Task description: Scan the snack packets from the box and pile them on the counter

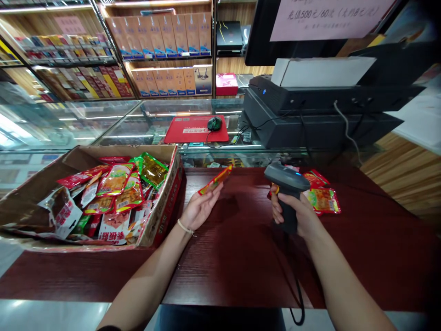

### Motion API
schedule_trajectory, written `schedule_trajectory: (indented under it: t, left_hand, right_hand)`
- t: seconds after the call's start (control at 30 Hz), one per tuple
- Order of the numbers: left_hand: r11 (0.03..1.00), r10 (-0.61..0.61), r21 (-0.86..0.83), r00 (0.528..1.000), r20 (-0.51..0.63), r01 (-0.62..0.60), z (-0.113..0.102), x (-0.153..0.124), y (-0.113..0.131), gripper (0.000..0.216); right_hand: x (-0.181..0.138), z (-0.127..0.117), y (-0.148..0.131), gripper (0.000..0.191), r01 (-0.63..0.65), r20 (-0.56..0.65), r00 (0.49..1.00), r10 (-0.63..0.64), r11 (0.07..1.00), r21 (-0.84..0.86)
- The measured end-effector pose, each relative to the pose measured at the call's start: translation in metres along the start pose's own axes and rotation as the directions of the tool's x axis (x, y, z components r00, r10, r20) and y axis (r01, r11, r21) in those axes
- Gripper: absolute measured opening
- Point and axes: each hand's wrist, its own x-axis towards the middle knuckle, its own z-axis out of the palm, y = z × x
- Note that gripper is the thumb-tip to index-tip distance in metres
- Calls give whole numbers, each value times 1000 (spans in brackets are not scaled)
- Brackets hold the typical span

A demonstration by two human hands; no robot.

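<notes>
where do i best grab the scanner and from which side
Probably by the handle of the scanner, coming from the near right, as the right hand does: it hangs down, narrower than the long head above, so fingers can wrap it above the cord.

1 view: head | looks forward and down | counter (pixel 241 271) near | shelves (pixel 165 63) well beyond

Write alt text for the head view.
A person's left hand holds a packet and the right hand a barcode scanner above a dark red table. An open carton of bagged goods stands at left.
</notes>
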Motion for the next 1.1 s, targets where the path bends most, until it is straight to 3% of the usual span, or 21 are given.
schedule_trajectory:
  t: [0.2, 0.37, 0.47, 0.6, 0.67, 0.77, 0.83, 0.97, 1.1]
  left_hand:
    - [1000, 14, 1, 997, 77, -14, 3, -4, 1, 42]
    - [997, -67, -39, 991, -120, 63, -5, 0, 0, 21]
    - [976, -19, 209, 985, -173, 56, -8, 4, -5, 23]
    - [756, 23, 653, 994, -104, 51, -8, 4, -3, 36]
    - [679, -58, 731, 998, -36, 66, -7, 2, 3, 48]
    - [673, -174, 732, 985, 19, 105, -6, 0, 7, 52]
    - [700, -132, 705, 991, -28, 113, -6, 0, 2, 52]
    - [692, 108, 721, 984, -140, 26, -10, 2, -15, 68]
    - [709, 131, 705, 975, -178, 33, -13, 3, -15, 51]
  right_hand:
    - [0, 1, 0, 18, 20, 12, 1000, -20, 1000, -5]
    - [0, -1, 1, 19, 8, 5, 1000, -8, 1000, -13]
    - [0, -1, 0, 20, 4, -3, 1000, -4, 1000, -18]
    - [0, 2, -1, 22, 12, -16, 1000, -13, 1000, -18]
    - [0, 4, -2, 22, 18, -22, 1000, -18, 1000, -18]
    - [0, 4, -2, 22, 25, -20, 999, -26, 1000, -17]
    - [0, 3, -2, 21, 30, -8, 1000, -30, 1000, -8]
    - [-1, -1, -2, 20, 12, 8, 1000, -12, 1000, -2]
    - [-1, -1, -1, 17, 13, -12, 1000, -14, 998, -68]
